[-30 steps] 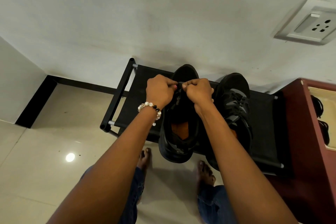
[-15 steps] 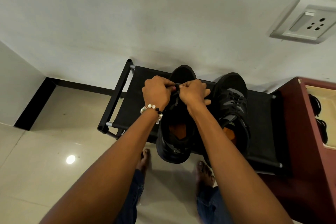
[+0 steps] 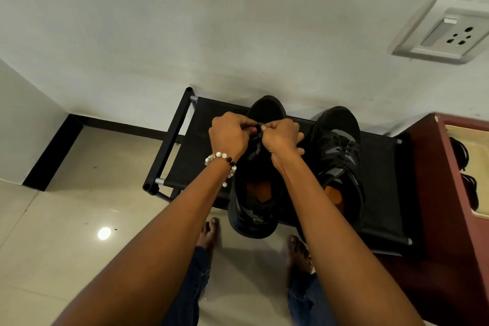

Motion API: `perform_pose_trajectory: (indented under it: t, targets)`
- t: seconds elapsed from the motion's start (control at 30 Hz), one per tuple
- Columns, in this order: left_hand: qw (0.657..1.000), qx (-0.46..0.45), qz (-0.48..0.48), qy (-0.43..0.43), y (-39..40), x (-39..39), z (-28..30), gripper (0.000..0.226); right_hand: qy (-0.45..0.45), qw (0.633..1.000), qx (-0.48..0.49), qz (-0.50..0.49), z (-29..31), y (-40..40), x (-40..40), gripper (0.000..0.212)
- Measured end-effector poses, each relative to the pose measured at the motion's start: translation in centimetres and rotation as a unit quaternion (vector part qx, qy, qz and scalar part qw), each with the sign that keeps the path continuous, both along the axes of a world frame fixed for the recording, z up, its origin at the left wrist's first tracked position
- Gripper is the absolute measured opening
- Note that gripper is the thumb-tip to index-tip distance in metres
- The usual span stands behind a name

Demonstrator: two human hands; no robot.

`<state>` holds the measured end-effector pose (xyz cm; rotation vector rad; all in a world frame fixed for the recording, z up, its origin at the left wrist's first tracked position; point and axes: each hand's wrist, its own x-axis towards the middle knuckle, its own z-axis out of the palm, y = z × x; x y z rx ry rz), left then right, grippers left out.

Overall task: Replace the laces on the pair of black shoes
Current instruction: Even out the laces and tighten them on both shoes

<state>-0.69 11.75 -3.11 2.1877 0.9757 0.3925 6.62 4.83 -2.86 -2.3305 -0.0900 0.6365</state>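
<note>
Two black shoes stand side by side on a low black rack (image 3: 201, 156), toes toward the wall. Over the left shoe (image 3: 254, 209), near its toe end, my left hand (image 3: 230, 135) and my right hand (image 3: 281, 137) meet with curled fingers, both pinching a black lace (image 3: 258, 137) at the shoe's upper eyelets. My left wrist wears a beaded bracelet. The right shoe (image 3: 341, 156) has grey stripes and its laces in place, with no hand on it. Both show orange insoles.
The rack stands against a pale wall. A dark red cabinet (image 3: 449, 219) sits close on the right with dark items on its top. A wall socket (image 3: 447, 34) is up right. My bare feet (image 3: 299, 254) stand on the glossy tiled floor before the rack.
Both hands stay on the left shoe's lace, with the fingers shifting slightly. The view has drifted a little.
</note>
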Motion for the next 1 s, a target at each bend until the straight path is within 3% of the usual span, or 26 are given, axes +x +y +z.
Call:
perform_pose_trajectory:
  t: [0.3,0.53,0.93,1.0]
  targets:
    - [0.999,0.009,-0.031,0.013,0.5,-0.1,-0.4,0.02,-0.014,0.997,-0.064,0.044,0.5,0.5,-0.1,0.013]
    - [0.999,-0.034,0.008,-0.037,0.7,-0.1,-0.9,0.018,-0.016,0.995,-0.064,0.072,0.0,0.3,0.2,0.026]
    - [0.998,-0.043,-0.033,-0.043,1.6,0.1,-1.0,0.015,0.039,0.996,0.047,0.059,-1.9,-0.2,1.2,0.031]
    - [0.998,-0.042,-0.03,-0.041,1.6,0.2,-1.0,0.014,0.051,0.993,0.069,0.08,-4.8,-0.3,2.8,0.019]
